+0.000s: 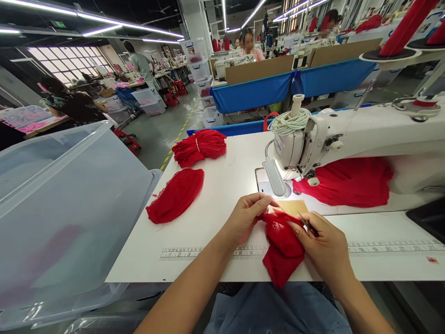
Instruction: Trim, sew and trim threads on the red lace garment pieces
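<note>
My left hand (248, 215) is closed, pinching the edge of a red fabric piece (283, 250) between thumb and fingertips. The cloth hangs down over the table's front edge. My right hand (325, 236) is closed around small dark-handled thread snips (309, 226), their thin point towards the cloth, and its fingers also touch the fabric's right end. Just beyond my hands stands a white sewing machine (351, 134), with its needle area partly hidden by a grey-white lamp-like part (274, 177). More red fabric (351, 183) lies under the machine arm.
On the table's left lie a folded red piece (176, 195) and a tied red bundle (200, 146). A ruler scale (181, 253) runs along the front of the white table (139, 260). A large translucent bin (69, 208) stands at left. Several people work at machines behind.
</note>
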### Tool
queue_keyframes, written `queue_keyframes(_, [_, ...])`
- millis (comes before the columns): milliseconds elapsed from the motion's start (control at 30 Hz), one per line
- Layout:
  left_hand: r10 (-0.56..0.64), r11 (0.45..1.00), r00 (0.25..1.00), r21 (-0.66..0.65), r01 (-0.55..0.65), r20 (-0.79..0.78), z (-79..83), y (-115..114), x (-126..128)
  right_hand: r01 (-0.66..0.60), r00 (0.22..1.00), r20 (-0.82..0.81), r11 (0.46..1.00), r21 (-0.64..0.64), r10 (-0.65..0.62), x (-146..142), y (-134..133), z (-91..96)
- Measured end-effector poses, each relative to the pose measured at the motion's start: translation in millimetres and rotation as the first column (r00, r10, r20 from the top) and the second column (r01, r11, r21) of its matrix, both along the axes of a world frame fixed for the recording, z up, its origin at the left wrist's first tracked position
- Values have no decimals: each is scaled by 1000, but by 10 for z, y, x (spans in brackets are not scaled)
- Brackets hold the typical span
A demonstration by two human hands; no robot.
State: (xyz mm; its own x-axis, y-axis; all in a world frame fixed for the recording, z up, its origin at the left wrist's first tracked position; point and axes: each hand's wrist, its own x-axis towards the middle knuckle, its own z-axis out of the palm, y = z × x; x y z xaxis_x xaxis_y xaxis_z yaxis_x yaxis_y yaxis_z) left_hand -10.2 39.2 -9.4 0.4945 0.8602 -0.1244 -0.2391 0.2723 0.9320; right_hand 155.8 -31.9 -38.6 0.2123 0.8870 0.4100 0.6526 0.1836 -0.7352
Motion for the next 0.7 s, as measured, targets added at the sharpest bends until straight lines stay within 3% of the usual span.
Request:
queue_keyframes(167, [-12,999,999,40,14,-48,14,-22,2,-25,998,50,999,-47,27,64,-22,-44])
queue_keyframes(367, [-19,1000,1000,15,20,-22,60,-47,32,-104,979,164,989,-103,120,198,-70,137])
queue_keyframes(700, [-72,986,995,144,81,-65,53,-64,30,-105,920,378,994,-14,103,135,-6,268])
